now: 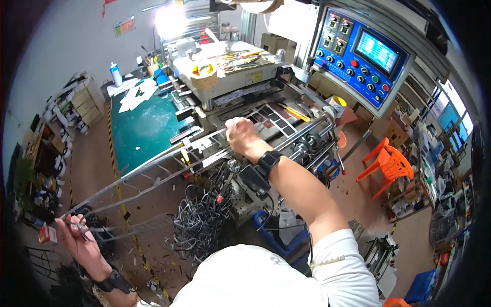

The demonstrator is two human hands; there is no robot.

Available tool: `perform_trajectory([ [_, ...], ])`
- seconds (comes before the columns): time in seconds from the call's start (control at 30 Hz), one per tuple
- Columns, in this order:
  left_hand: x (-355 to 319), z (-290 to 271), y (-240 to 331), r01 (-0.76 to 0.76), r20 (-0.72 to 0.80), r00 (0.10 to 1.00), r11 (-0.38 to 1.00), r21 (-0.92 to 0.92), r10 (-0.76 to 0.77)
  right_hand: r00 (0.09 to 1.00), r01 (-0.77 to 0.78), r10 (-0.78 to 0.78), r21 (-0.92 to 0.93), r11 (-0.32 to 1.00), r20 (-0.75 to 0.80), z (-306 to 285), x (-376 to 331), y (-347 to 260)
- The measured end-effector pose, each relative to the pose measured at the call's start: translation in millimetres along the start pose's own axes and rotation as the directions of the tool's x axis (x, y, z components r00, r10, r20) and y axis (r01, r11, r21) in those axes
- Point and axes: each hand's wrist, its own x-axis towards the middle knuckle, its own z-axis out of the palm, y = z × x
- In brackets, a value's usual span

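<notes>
At the lower left my left hand (82, 243) is closed on the end of a long, clear ladder-like plastic strip (138, 187) with open gaps along it. A small dark looped thing is among those fingers; I cannot make out its kind. The strip stretches up and right into the machine (250, 92). My right hand (241, 134) is curled over the machine bed, where the strip reaches it; what its fingers grip is hidden. Just right of that hand lies a sheet with dark rectangular panels (273, 120). A yellow-handled tool (296, 113) rests beyond it.
A tangled heap of dark strip waste (202, 225) sits below the strip. Left of the machine is a green-topped table (148, 125) with papers. A blue control panel (360, 59) hangs at upper right. An orange chair (386, 166) stands on the right.
</notes>
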Motion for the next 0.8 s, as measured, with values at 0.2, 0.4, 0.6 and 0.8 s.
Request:
perform_trajectory([
  [0.2, 13.9, -28.6, -22.6, 0.076, -0.197, 0.978, 0.996, 0.039, -0.067, 0.988, 0.152, -0.153, -0.055, 0.987, 0.002, 9.6, -2.0, 6.3],
  [0.4, 1.9, -12.7, -45.0, 0.293, -0.719, 0.694, 0.927, 0.236, -0.036, 0.970, 0.228, -0.240, -0.182, 0.956, -0.041, 2.6, -2.0, -19.0],
  [0.6, -34.4, -147.6, -155.5, 0.597, -0.578, 0.758, 0.677, 0.430, -0.302, 0.996, 0.087, -0.083, -0.120, 0.989, 0.045, -6.9, -8.4, -30.0],
  [0.8, -96.9, -241.0, -269.1, 0.733, -0.755, 0.619, 0.503, 0.458, -0.215, 0.916, 0.346, -0.352, -0.067, 0.936, -0.191, -3.2, -10.6, -58.2],
])
